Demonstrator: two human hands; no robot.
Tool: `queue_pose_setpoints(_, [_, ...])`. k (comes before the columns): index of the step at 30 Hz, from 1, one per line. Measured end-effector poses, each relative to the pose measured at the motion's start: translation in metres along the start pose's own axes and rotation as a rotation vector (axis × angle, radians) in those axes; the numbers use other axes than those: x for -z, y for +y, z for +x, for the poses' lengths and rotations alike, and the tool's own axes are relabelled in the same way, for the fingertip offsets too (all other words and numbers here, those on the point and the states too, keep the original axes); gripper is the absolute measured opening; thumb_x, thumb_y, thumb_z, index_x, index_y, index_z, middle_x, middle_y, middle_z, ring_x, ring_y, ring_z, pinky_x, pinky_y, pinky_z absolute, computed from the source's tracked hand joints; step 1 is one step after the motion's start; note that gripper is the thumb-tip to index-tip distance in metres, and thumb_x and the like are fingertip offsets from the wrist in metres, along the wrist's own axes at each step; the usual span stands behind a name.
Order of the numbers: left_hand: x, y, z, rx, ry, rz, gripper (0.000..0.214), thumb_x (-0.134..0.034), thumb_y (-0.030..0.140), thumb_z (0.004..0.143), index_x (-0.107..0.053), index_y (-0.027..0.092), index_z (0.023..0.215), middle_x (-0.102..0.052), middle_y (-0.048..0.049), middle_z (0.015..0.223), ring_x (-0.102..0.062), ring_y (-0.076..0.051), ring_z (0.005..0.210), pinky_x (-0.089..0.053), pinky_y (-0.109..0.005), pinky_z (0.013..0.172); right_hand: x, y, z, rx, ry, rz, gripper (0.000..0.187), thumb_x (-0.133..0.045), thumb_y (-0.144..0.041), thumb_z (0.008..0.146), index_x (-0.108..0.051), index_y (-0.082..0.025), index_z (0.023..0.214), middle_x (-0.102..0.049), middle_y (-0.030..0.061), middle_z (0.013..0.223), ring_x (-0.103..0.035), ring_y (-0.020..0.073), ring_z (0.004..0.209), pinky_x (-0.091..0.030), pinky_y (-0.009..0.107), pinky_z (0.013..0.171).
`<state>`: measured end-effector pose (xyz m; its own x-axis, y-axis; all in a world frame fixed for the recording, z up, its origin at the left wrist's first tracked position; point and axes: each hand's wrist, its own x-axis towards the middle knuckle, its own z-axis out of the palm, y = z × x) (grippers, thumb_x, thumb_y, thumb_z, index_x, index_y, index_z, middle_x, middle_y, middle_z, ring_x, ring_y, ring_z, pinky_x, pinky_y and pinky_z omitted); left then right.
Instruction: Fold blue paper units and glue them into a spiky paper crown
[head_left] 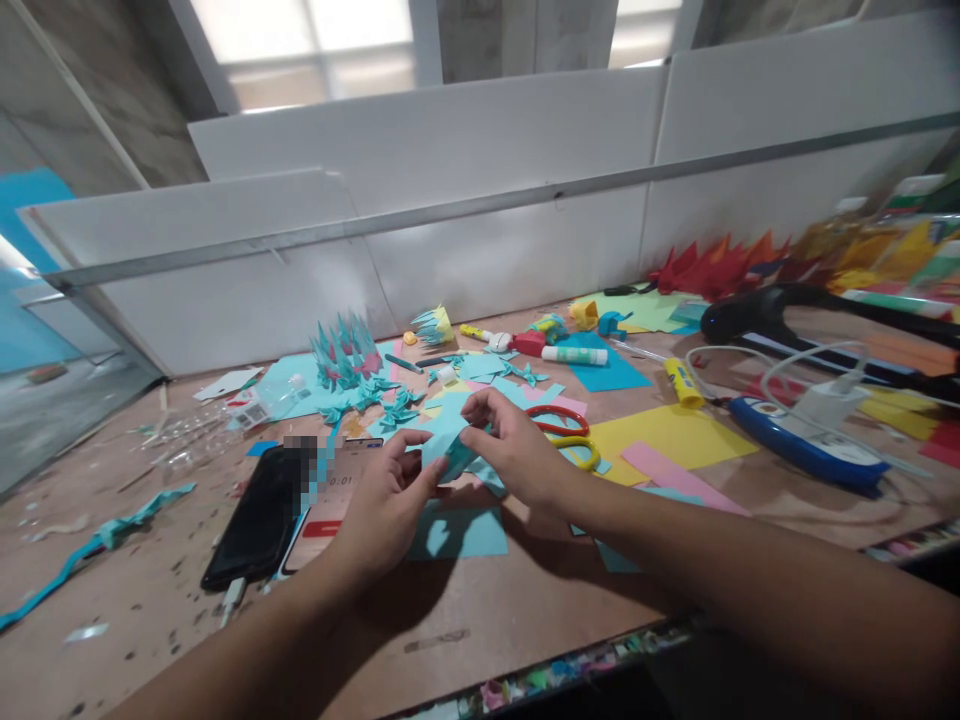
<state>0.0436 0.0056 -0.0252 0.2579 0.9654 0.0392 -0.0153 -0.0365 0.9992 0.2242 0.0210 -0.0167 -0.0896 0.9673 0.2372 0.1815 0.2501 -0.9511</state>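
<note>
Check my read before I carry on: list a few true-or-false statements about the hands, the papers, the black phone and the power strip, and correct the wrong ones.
1. The left hand and the right hand are on the same folded light-blue paper. True.
2. The yellow sheet lies left of the left hand. False: the yellow sheet is to the right of the right hand.
3. A white cable meets the near end of the black phone. True.
4. The blue power strip lies left of the black phone. False: it is far to the right.
</note>
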Motion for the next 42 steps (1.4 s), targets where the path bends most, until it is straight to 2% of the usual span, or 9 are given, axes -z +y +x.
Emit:
queue_pose_setpoints(5, [0.001,-0.001,-0.003,-0.055,0.0,0.081,0.036,-0.077,0.039,0.083,-0.055,0.023,0.107,-0.067,0.0038,0.071,-0.067,-0.015,0.07,-0.053,-0.025,0.068,0.001,0.001,0.002,-0.009,-0.07,-0.024,0.011,-0.06,-0.031,0.084,-0.056,-0.021,0.085,-0.058,-0.0014,0.074,-0.056,0.0163,0.069,-0.047,0.028,0.064])
queue_pose_setpoints(7, [0.001,0.0,-0.004,-0.029,0.006,0.048,0.036,-0.078,0.039,0.082,-0.058,0.023,0.108,-0.068,0.0024,0.073,-0.067,-0.014,0.069,-0.05,-0.022,0.063,0.001,0.0,0.0,0.023,-0.092,-0.075,0.008,-0.059,-0.027,0.084,-0.061,-0.02,0.088,-0.063,-0.0004,0.078,-0.06,0.0173,0.074,-0.048,0.028,0.067])
queue_pose_setpoints(11, [0.0,0.002,-0.003,0.075,0.016,-0.123,0.041,-0.074,0.046,0.084,-0.062,0.02,0.112,-0.073,-0.0035,0.082,-0.068,-0.016,0.065,-0.053,-0.027,0.062,0.003,-0.004,-0.003,0.121,-0.115,-0.225,0.012,-0.06,-0.024,0.085,-0.066,-0.02,0.094,-0.069,0.0025,0.096,-0.064,0.0194,0.087,-0.05,0.031,0.078])
queue_pose_setpoints(15, [0.002,0.002,0.001,0.085,0.037,-0.06,0.04,-0.077,0.042,0.081,-0.067,0.019,0.112,-0.073,-0.0017,0.073,-0.069,-0.017,0.067,-0.054,-0.028,0.067,0.009,-0.008,-0.001,0.148,-0.141,-0.224,0.013,-0.055,-0.025,0.09,-0.066,-0.021,0.095,-0.069,0.0033,0.094,-0.065,0.0188,0.082,-0.052,0.031,0.077])
queue_pose_setpoints(18, [0.002,0.001,0.001,0.081,0.044,-0.062,0.039,-0.076,0.042,0.082,-0.067,0.019,0.113,-0.074,-0.0012,0.074,-0.071,-0.016,0.071,-0.055,-0.029,0.073,0.012,-0.009,0.002,0.213,-0.106,-0.267,0.012,-0.057,-0.023,0.089,-0.067,-0.019,0.094,-0.07,0.004,0.098,-0.064,0.0206,0.092,-0.05,0.033,0.085])
queue_pose_setpoints(24, [0.0,0.001,-0.001,0.062,0.045,-0.108,0.039,-0.084,0.035,0.075,-0.069,0.019,0.108,-0.075,-0.0013,0.079,-0.069,-0.014,0.069,-0.055,-0.027,0.07,0.006,-0.007,-0.002,0.112,-0.174,-0.102,0.014,-0.061,-0.03,0.089,-0.068,-0.019,0.095,-0.069,0.0056,0.108,-0.068,0.0204,0.09,-0.053,0.032,0.076])
queue_pose_setpoints(29, [0.001,0.002,0.0,0.021,0.085,-0.006,0.037,-0.081,0.036,0.078,-0.068,0.018,0.107,-0.071,0.0009,0.074,-0.064,-0.012,0.058,-0.051,-0.024,0.059,0.01,-0.007,0.003,0.281,-0.073,-0.278,0.005,-0.063,-0.019,0.085,-0.067,-0.02,0.082,-0.069,0.0059,0.109,-0.065,0.0222,0.105,-0.047,0.037,0.093])
queue_pose_setpoints(36, [0.003,-0.002,0.002,0.025,0.035,0.023,0.039,-0.077,0.036,0.082,-0.065,0.018,0.114,-0.069,0.0028,0.071,-0.063,-0.011,0.059,-0.05,-0.024,0.062,0.023,-0.011,0.009,0.453,0.028,-0.49,0.003,-0.064,-0.017,0.085,-0.063,-0.019,0.085,-0.069,0.0067,0.103,-0.062,0.0232,0.104,-0.045,0.037,0.093])
queue_pose_setpoints(42, [0.003,-0.004,0.002,0.004,-0.06,0.036,0.047,-0.078,0.033,0.079,-0.061,0.014,0.119,-0.07,-0.0006,0.079,-0.066,-0.015,0.069,-0.053,-0.028,0.07,0.015,-0.011,0.001,0.334,-0.109,-0.327,0.007,-0.058,-0.023,0.091,-0.064,-0.021,0.095,-0.07,0.0017,0.093,-0.065,0.0188,0.087,-0.049,0.033,0.081])
